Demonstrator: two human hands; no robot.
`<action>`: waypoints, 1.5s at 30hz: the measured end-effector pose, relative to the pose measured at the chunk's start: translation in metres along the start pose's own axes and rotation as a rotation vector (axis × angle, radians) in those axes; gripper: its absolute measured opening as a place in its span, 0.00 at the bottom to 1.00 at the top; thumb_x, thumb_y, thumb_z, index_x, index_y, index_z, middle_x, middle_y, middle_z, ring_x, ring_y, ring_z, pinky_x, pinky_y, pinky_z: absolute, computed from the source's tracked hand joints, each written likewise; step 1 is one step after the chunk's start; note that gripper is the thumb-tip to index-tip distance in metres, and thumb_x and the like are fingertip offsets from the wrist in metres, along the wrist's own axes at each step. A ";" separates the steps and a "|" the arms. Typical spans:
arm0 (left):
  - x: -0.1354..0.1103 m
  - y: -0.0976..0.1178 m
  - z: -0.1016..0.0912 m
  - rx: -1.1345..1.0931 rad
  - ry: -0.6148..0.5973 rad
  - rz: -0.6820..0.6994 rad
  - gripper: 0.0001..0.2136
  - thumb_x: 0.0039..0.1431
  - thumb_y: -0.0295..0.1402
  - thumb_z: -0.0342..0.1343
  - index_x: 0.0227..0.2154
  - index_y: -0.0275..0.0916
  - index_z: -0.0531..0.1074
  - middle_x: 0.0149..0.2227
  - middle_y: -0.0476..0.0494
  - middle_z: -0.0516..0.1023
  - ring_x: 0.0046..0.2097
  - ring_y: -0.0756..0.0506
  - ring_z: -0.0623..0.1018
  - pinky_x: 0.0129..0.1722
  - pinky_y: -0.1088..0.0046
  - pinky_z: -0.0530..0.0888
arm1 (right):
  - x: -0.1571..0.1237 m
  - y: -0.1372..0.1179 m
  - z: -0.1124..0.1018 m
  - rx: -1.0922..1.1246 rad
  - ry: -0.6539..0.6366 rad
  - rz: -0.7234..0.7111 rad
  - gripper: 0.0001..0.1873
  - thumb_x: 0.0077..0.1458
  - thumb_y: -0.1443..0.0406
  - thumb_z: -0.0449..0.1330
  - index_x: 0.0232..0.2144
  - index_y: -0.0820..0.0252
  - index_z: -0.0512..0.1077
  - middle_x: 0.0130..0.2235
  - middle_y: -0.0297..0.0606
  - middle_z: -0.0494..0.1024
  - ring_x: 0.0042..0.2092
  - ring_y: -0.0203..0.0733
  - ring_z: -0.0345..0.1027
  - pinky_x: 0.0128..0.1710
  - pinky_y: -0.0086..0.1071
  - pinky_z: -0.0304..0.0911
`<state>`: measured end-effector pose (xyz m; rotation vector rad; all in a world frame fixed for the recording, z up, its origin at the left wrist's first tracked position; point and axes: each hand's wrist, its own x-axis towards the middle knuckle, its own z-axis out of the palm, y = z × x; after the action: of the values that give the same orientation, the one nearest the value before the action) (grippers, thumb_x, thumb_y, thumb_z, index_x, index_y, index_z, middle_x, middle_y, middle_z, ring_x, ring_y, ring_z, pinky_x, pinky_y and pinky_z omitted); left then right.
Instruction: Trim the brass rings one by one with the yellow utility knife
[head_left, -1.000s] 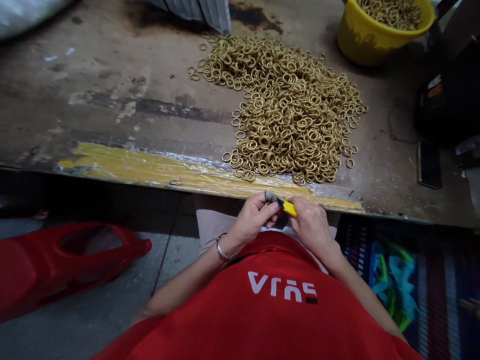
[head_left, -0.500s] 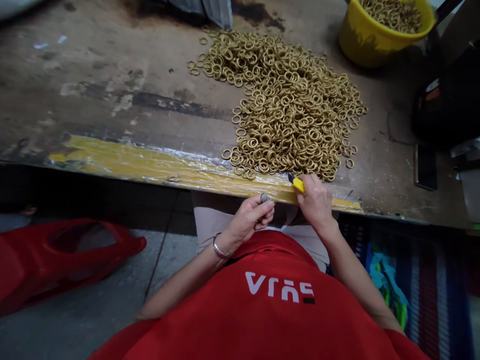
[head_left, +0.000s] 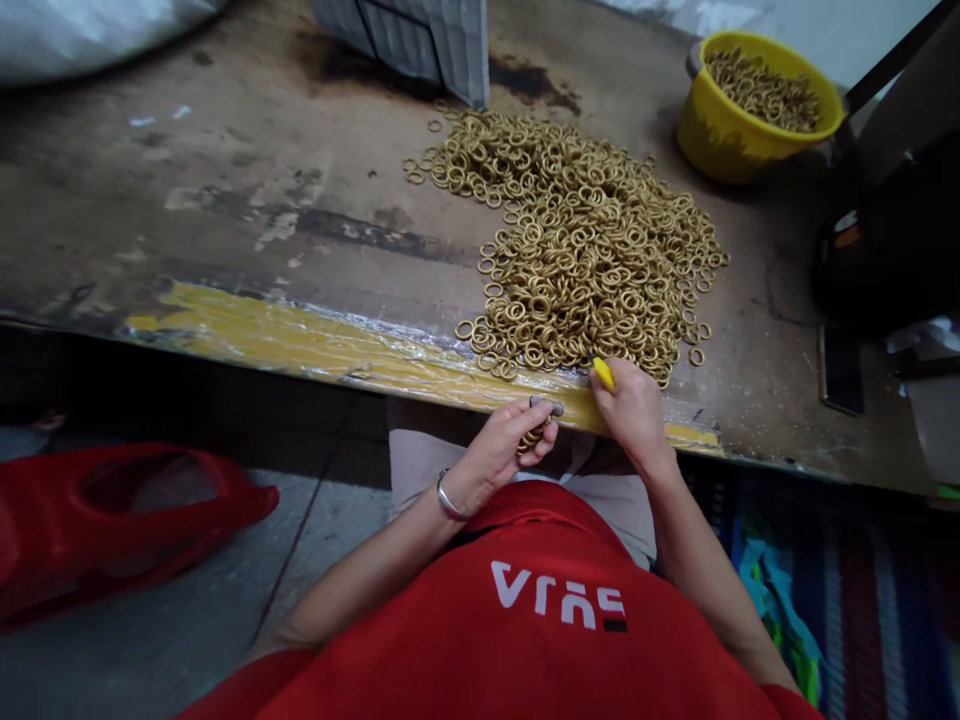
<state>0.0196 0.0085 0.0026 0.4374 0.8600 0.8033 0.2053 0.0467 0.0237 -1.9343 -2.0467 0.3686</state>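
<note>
Several small brass-coloured rings (head_left: pixel 534 437) sit curled in the fingers of my left hand (head_left: pixel 504 445), just off the table's front edge. Grey wrapping covers a finger or thumb tip of that hand. My right hand (head_left: pixel 634 412) is closed around a yellow-handled cutter knife (head_left: pixel 603 374), its dark tip pointing at the near side of a heap of rings (head_left: pixel 592 240). Whether the tip touches a ring, I cannot tell. The heap spreads over the brown table (head_left: pixel 247 190) in front of me.
A yellow tub (head_left: pixel 720 135) of rings stands at the back right. Yellow tape (head_left: pixel 300 340) runs along the front edge. A phone (head_left: pixel 840 368) lies at the right, near a black object (head_left: pixel 885 240). A grey ribbed panel (head_left: pixel 420 45) stands behind the heap. A red chair (head_left: pixel 150 510) is at the left.
The view has shifted, so the table shows lower and more of the tub appears. My left hand has turned, exposing the rings in it. The knife tip has moved closer to the heap.
</note>
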 end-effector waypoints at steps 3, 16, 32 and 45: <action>0.004 0.005 0.004 0.023 0.006 0.057 0.19 0.48 0.42 0.71 0.31 0.33 0.71 0.27 0.47 0.76 0.21 0.56 0.69 0.15 0.84 0.55 | -0.006 0.003 -0.005 0.513 0.014 0.079 0.12 0.61 0.60 0.57 0.29 0.60 0.72 0.28 0.35 0.75 0.29 0.36 0.65 0.31 0.30 0.58; -0.005 0.015 0.014 -0.040 -0.189 0.032 0.17 0.49 0.41 0.72 0.32 0.33 0.74 0.29 0.48 0.76 0.21 0.57 0.68 0.15 0.83 0.57 | -0.039 -0.019 0.004 1.127 -0.156 0.233 0.16 0.57 0.51 0.62 0.34 0.58 0.72 0.20 0.26 0.65 0.20 0.31 0.54 0.20 0.27 0.52; -0.024 0.022 0.009 0.728 -0.045 0.441 0.08 0.60 0.36 0.57 0.31 0.36 0.73 0.23 0.53 0.67 0.26 0.53 0.64 0.26 0.77 0.63 | -0.040 -0.027 -0.008 -0.231 -0.218 -0.041 0.11 0.60 0.73 0.54 0.42 0.61 0.74 0.41 0.45 0.82 0.38 0.46 0.74 0.34 0.33 0.55; -0.010 0.008 -0.007 0.063 -0.120 0.076 0.17 0.50 0.42 0.69 0.29 0.34 0.71 0.28 0.48 0.72 0.22 0.56 0.66 0.15 0.83 0.56 | -0.016 0.001 -0.003 -0.296 -0.100 0.024 0.09 0.64 0.62 0.57 0.40 0.61 0.75 0.43 0.44 0.79 0.39 0.45 0.71 0.33 0.34 0.52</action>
<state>0.0063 0.0063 0.0081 0.5714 0.7623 0.8134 0.2080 0.0305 0.0259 -2.1493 -2.2513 0.1772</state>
